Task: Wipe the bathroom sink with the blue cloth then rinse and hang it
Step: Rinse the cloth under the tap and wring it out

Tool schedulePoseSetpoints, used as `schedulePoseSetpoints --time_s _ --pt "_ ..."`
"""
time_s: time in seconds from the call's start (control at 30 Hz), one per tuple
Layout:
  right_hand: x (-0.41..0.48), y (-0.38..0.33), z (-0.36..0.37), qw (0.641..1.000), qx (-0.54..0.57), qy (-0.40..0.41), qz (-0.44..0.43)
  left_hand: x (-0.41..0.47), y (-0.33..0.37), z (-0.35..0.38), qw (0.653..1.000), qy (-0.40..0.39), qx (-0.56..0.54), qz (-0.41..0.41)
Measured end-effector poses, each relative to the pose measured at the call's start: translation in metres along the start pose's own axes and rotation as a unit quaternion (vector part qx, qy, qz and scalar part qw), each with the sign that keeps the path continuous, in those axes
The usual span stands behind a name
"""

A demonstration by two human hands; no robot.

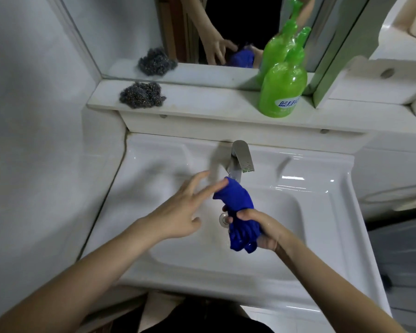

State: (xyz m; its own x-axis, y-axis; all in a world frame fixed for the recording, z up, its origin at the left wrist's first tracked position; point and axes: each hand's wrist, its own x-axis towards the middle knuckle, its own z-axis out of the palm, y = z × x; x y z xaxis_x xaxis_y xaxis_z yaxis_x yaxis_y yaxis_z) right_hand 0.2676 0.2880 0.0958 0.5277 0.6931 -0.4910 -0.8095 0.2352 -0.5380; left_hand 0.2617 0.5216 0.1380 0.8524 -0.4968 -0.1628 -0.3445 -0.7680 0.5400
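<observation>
The blue cloth [238, 203] is bunched into a thick roll over the basin of the white bathroom sink [322, 212], its upper end just under the spout of the metal faucet [241, 158]. My right hand [262, 227] is closed around the cloth's lower half, with crumpled folds hanging below the fist. My left hand [183, 210] hovers to the left with fingers spread, and its fingertips touch the cloth's top end. The drain [223, 218] shows partly behind the cloth. Whether water runs from the faucet cannot be told.
A white shelf [202, 104] runs behind the sink, holding a steel wool scrubber [142, 94] at left and a green soap bottle [282, 90] at right. A mirror [226, 32] stands above it. A wall closes in the left side.
</observation>
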Motion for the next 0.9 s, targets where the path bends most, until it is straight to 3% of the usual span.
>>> schedulePoseSetpoints --time_s 0.1,0.17,0.27,0.37,0.47,0.53,0.63,0.77,0.9 --pt "0.002 -0.012 0.002 0.991 -0.008 -0.126 0.047 0.01 -0.007 0.008 0.975 0.062 0.123 0.174" --pt "0.008 -0.013 0.007 0.969 0.019 -0.234 0.084 0.025 -0.004 0.012 0.956 0.12 0.136 0.229" --pt "0.015 -0.013 0.011 0.953 -0.017 -0.278 0.119 0.04 0.002 0.017 0.94 0.147 0.144 0.274" --pt "0.015 -0.014 0.008 0.96 -0.037 -0.238 0.145 0.049 -0.001 0.027 0.954 0.112 0.121 0.25" --pt "0.011 -0.016 0.0 0.979 -0.101 -0.089 0.152 0.056 -0.01 0.035 0.956 0.09 0.17 0.221" --pt "0.009 -0.02 -0.001 0.969 -0.188 -0.025 0.157 0.057 -0.013 0.036 0.962 0.039 0.21 0.169" --pt "0.007 -0.031 0.005 0.918 -0.352 0.029 0.18 0.057 -0.01 0.035 0.967 -0.017 0.239 0.09" --pt "0.009 -0.037 0.014 0.779 -0.602 0.073 0.157 0.062 0.003 0.033 0.961 -0.069 0.264 0.04" --pt "0.02 -0.033 0.008 0.676 -0.717 0.11 0.129 0.065 0.012 0.038 0.968 -0.153 0.181 -0.081"
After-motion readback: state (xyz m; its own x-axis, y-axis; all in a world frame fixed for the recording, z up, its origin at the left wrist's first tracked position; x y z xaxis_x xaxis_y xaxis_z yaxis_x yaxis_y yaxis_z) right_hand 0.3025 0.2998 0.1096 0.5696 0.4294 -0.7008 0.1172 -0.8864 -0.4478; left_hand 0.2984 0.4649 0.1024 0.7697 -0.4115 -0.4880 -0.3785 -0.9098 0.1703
